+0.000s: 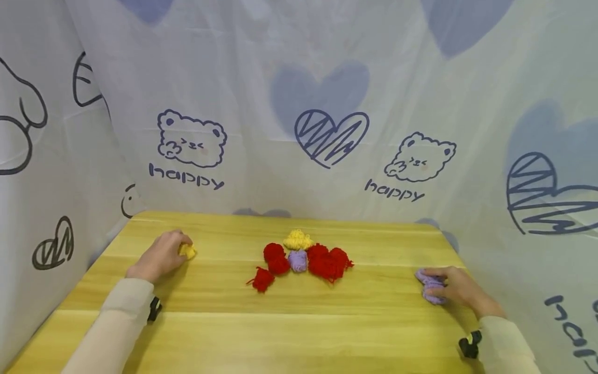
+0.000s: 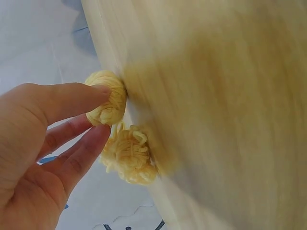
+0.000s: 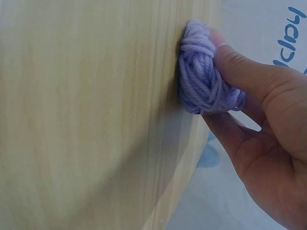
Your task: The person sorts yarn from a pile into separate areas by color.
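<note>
At the left of the table, my left hand [image 1: 161,255] pinches a small ball of yellow yarn [image 2: 115,109] between thumb and fingers. A looser yellow yarn ball [image 2: 128,155] with stray loops lies right beside it in the left wrist view. Over at the right side, my right hand [image 1: 460,288] holds lavender yarn [image 3: 199,79], thumb on one side and fingers on the other. The head view shows this lavender yarn [image 1: 434,294] as two lumps, one behind the other. The fingers partly cover it.
Mid-table sits a group of yarn balls: several red ones [image 1: 323,262], a lavender one [image 1: 297,261] and a yellow one [image 1: 297,240] behind it. A smaller red ball [image 1: 262,279] lies at its front left. Printed white cloth [image 1: 261,171] hangs around the wooden table [image 1: 280,337].
</note>
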The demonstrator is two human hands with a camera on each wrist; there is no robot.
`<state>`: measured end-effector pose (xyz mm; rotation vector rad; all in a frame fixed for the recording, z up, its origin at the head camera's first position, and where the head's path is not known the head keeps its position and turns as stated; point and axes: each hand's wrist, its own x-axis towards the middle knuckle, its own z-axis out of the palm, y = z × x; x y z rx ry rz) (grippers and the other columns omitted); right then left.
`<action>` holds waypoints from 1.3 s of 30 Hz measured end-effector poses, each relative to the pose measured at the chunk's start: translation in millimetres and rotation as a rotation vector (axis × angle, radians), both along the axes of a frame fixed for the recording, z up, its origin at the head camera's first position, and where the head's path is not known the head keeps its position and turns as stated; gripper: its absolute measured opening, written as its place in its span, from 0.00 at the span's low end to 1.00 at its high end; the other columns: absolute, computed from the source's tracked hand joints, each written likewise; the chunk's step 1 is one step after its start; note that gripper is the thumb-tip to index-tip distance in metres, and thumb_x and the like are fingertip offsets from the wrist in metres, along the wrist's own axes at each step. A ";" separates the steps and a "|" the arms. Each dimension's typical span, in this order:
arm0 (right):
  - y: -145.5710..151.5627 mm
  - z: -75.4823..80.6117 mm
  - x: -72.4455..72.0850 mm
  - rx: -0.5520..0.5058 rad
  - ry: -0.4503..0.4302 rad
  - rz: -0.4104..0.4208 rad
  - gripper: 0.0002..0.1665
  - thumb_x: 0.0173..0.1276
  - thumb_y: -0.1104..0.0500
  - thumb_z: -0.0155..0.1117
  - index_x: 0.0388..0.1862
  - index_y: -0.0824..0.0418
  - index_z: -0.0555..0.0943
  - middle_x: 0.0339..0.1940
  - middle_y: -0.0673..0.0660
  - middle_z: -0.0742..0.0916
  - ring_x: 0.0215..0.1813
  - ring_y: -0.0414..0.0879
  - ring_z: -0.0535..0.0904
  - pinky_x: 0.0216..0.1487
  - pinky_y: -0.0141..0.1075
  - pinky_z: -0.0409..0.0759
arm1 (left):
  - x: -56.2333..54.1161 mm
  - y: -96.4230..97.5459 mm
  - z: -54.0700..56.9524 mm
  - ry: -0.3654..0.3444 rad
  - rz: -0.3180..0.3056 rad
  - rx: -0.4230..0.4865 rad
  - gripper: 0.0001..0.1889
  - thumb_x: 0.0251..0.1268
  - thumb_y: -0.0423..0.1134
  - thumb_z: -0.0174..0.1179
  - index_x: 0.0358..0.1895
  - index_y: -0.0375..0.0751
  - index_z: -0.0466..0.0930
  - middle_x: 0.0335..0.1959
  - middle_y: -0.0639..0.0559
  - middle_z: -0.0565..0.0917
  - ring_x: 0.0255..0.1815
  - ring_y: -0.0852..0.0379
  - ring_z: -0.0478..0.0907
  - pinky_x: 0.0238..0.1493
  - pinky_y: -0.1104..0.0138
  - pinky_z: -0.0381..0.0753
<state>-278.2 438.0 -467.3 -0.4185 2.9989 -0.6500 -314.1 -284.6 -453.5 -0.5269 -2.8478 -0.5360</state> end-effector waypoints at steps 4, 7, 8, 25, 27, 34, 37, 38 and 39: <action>-0.3 0.8 -0.6 0.009 0.006 -0.010 0.33 0.58 0.53 0.81 0.61 0.65 0.84 0.56 0.70 0.88 0.50 0.50 0.83 0.46 0.33 0.82 | 0.8 0.0 1.4 0.010 0.002 -0.002 0.17 0.52 0.21 0.70 0.48 0.23 0.86 0.43 0.32 0.85 0.45 0.35 0.83 0.51 0.44 0.85; -0.2 0.7 -0.8 0.026 0.012 -0.008 0.33 0.58 0.53 0.81 0.61 0.64 0.84 0.57 0.71 0.88 0.51 0.52 0.84 0.48 0.36 0.83 | 2.4 0.4 1.5 0.010 0.010 -0.003 0.17 0.52 0.21 0.70 0.48 0.23 0.86 0.43 0.32 0.85 0.45 0.35 0.83 0.51 0.44 0.85; -0.3 0.6 -0.6 0.028 0.013 -0.009 0.33 0.58 0.53 0.81 0.61 0.64 0.85 0.57 0.71 0.88 0.52 0.53 0.84 0.48 0.37 0.83 | 3.1 0.7 1.4 0.009 0.014 -0.004 0.17 0.52 0.21 0.70 0.48 0.23 0.86 0.43 0.32 0.85 0.45 0.35 0.83 0.51 0.44 0.84; -2.1 0.4 0.0 0.052 0.022 -0.032 0.34 0.56 0.53 0.82 0.60 0.63 0.86 0.57 0.72 0.87 0.50 0.52 0.82 0.47 0.38 0.81 | 11.9 19.4 14.6 0.019 0.020 0.063 0.17 0.56 0.23 0.71 0.50 0.26 0.85 0.49 0.33 0.85 0.50 0.34 0.83 0.52 0.44 0.85; -1.6 0.3 -0.1 0.041 0.018 -0.029 0.34 0.56 0.53 0.82 0.60 0.63 0.85 0.57 0.72 0.87 0.49 0.51 0.82 0.46 0.35 0.81 | 10.4 24.5 16.8 0.027 0.003 0.078 0.16 0.55 0.23 0.71 0.50 0.26 0.85 0.49 0.33 0.85 0.47 0.35 0.84 0.49 0.47 0.87; -1.0 1.2 -0.6 -0.001 -0.019 -0.019 0.33 0.58 0.54 0.81 0.62 0.64 0.84 0.59 0.71 0.87 0.54 0.53 0.82 0.49 0.34 0.81 | 3.3 44.4 21.4 0.094 -0.070 0.075 0.15 0.53 0.23 0.73 0.46 0.28 0.87 0.44 0.36 0.85 0.39 0.41 0.85 0.40 0.55 0.89; -1.9 1.6 -0.8 -0.008 -0.025 -0.031 0.34 0.57 0.55 0.81 0.62 0.64 0.84 0.59 0.71 0.86 0.54 0.53 0.82 0.49 0.34 0.82 | 1.0 51.9 21.5 0.099 -0.087 0.080 0.15 0.53 0.23 0.74 0.46 0.28 0.87 0.44 0.37 0.85 0.40 0.40 0.85 0.40 0.55 0.89; -2.0 1.2 -1.0 -0.004 -0.023 -0.037 0.34 0.57 0.55 0.81 0.62 0.64 0.84 0.59 0.71 0.87 0.53 0.52 0.82 0.49 0.34 0.81 | 0.3 54.0 20.6 0.094 -0.091 0.082 0.15 0.53 0.23 0.74 0.46 0.29 0.87 0.44 0.37 0.85 0.40 0.41 0.85 0.40 0.56 0.89; -2.3 0.8 -1.2 0.000 -0.022 -0.041 0.34 0.56 0.55 0.81 0.62 0.63 0.84 0.59 0.71 0.87 0.52 0.51 0.82 0.48 0.33 0.81 | 0.0 56.0 19.4 0.089 -0.096 0.084 0.15 0.53 0.23 0.74 0.46 0.29 0.87 0.44 0.37 0.85 0.40 0.40 0.86 0.40 0.56 0.89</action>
